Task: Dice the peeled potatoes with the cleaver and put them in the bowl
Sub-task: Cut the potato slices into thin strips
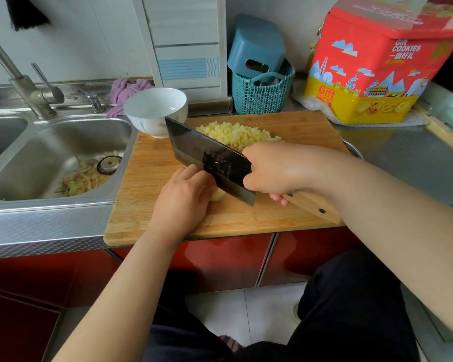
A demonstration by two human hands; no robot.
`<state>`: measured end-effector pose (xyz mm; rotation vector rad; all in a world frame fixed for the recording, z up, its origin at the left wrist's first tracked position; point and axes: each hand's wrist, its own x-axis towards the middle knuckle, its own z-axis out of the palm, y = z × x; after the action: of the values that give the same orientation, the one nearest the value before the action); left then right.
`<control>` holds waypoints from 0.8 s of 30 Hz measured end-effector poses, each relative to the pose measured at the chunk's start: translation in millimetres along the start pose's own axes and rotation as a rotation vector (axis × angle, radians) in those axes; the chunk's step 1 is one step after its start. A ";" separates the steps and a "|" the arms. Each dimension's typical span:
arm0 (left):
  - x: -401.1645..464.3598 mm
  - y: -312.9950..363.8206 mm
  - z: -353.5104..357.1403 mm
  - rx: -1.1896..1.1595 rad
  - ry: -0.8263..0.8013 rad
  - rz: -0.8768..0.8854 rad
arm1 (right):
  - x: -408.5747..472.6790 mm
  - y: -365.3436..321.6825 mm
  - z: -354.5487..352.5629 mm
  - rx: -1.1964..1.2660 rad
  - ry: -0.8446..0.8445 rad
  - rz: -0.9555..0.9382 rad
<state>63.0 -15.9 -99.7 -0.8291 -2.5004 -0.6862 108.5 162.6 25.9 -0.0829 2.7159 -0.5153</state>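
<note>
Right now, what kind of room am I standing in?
Most likely a home kitchen: a steel double sink with a faucet sits beside a wooden cutting board, where the right hand works a cleaver near diced potato.

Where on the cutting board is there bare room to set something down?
Bare wood lies along the cutting board's far right corner, and along its left strip between bowl and near edge. The middle is crowded: diced potato, cleaver, both hands.
</note>
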 end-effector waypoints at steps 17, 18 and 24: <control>-4.3 3.7 -2.8 0.024 0.044 -0.043 | -2.2 11.7 19.4 0.021 0.112 -0.003; -4.1 3.4 -2.3 0.027 0.040 -0.044 | -3.7 10.2 19.5 0.003 0.124 -0.010; -3.7 2.2 -1.0 0.021 0.028 -0.049 | -12.3 4.5 10.7 0.031 0.114 -0.039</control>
<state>67.4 -16.5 -100.1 -0.7475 -2.5062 -0.6823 123.9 164.7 19.4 -0.1016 2.8213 -0.5902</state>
